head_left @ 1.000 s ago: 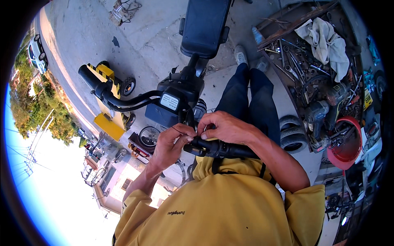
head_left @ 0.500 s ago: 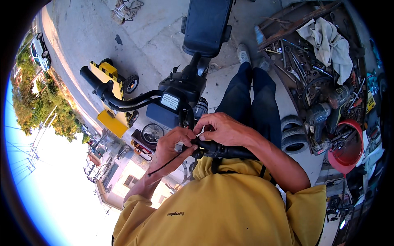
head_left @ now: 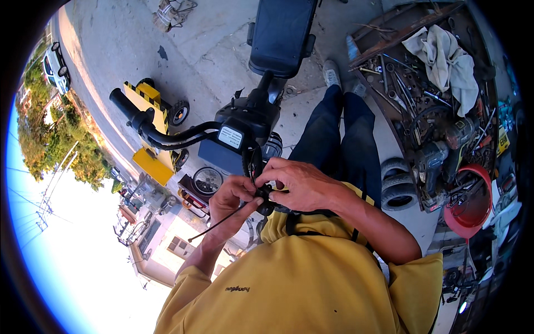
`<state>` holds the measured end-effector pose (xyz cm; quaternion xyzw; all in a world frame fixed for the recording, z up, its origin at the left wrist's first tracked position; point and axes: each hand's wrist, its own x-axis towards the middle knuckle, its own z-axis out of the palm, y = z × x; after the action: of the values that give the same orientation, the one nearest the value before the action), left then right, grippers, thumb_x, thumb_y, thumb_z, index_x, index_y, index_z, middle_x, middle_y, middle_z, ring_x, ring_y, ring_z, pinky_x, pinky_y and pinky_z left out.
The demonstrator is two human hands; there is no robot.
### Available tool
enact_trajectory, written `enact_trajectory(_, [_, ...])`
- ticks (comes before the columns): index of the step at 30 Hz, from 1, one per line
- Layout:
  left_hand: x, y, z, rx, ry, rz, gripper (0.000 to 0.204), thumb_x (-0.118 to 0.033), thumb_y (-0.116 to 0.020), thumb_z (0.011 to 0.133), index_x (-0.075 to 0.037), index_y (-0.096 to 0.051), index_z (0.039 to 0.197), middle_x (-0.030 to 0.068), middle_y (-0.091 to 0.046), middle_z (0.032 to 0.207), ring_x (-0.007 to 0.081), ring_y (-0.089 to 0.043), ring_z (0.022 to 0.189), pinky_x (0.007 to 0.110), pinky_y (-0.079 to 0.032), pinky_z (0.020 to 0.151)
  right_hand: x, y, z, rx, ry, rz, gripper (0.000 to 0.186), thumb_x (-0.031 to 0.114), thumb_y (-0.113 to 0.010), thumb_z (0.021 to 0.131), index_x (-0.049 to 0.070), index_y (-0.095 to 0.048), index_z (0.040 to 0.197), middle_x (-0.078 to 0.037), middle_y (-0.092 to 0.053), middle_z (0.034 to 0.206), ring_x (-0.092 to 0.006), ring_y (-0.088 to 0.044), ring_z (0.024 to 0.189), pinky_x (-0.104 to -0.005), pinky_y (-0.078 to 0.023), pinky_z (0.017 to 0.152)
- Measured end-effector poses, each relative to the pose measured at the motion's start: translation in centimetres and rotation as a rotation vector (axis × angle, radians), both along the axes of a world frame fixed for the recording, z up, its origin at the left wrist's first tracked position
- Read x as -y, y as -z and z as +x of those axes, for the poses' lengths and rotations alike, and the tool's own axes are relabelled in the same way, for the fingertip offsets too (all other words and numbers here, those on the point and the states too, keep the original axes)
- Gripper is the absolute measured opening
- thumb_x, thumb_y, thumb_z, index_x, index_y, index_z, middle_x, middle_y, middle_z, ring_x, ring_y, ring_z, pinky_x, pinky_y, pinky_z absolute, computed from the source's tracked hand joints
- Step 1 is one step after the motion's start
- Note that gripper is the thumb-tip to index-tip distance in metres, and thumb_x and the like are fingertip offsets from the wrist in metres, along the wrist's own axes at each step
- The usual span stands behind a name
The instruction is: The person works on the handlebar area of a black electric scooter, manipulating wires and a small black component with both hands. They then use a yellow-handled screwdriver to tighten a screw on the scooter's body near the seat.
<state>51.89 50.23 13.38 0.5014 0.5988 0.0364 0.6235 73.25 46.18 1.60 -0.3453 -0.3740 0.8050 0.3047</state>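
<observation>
At the left, a white car [head_left: 56, 68] stands at the road's edge, well apart from the work. The handlebar [head_left: 181, 141] of a bike starts at its far grip [head_left: 123, 104] and slants down across to the person's waist, an angle that seems to suit the work, as it brings the near end within easy reach of both hands. A yellow wheeled cart [head_left: 153, 164] sits on the ground beyond it.

A thin black strand [head_left: 218, 224] runs from the fingertips of the left hand [head_left: 229, 199] down past the wrist. The hand pinches it near its inner end, probably for close control, leaving the long free end to stick out clear. Just right of those fingertips is a small dark fitting [head_left: 263, 193] at the near end of the handlebar, right in front of the yellow shirt [head_left: 300, 278]. The right hand [head_left: 305, 185] comes at it from the other side, fingers curled, apparently to steady it; whether they grip it I cannot tell.

Farther right, stacked tyres [head_left: 398, 196] stand against the left edge of the worktop [head_left: 409, 37]. Hand tools crowd its middle, a pale cloth [head_left: 445, 58] lies over its upper part, and a red basin [head_left: 471, 210] sits by its lower right corner, likely for loose parts.
</observation>
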Motion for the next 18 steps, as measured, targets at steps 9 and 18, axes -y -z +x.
enact_trajectory(9, [0.5, -1.2, -1.1, 0.059, -0.074, -0.019, 0.027, 0.019, -0.073, 0.085, -0.005, -0.061, 0.089, 0.0075, -0.057, 0.118, 0.0132, -0.062, 0.103, 0.031, -0.055, 0.091, 0.8, -3.1, -2.5, 0.250, 0.208, 0.197, 0.017, 0.010, -0.074, 0.083, 0.006, -0.071, 0.100, -0.007, -0.063, 0.107, -0.0302, -0.068, 0.090, -0.0451, -0.052, 0.077])
enact_trajectory(18, [1.2, -2.5, -2.6, 0.083, -0.097, -0.006, 0.025, 0.019, -0.072, 0.086, -0.003, -0.061, 0.090, 0.0084, -0.058, 0.119, 0.0143, -0.062, 0.105, 0.031, -0.055, 0.094, 2.4, -6.4, -4.8, 0.449, 0.373, 0.262, 0.014, 0.007, -0.075, 0.080, 0.003, -0.066, 0.090, -0.008, -0.061, 0.098, -0.0302, -0.067, 0.094, -0.0446, -0.050, 0.079])
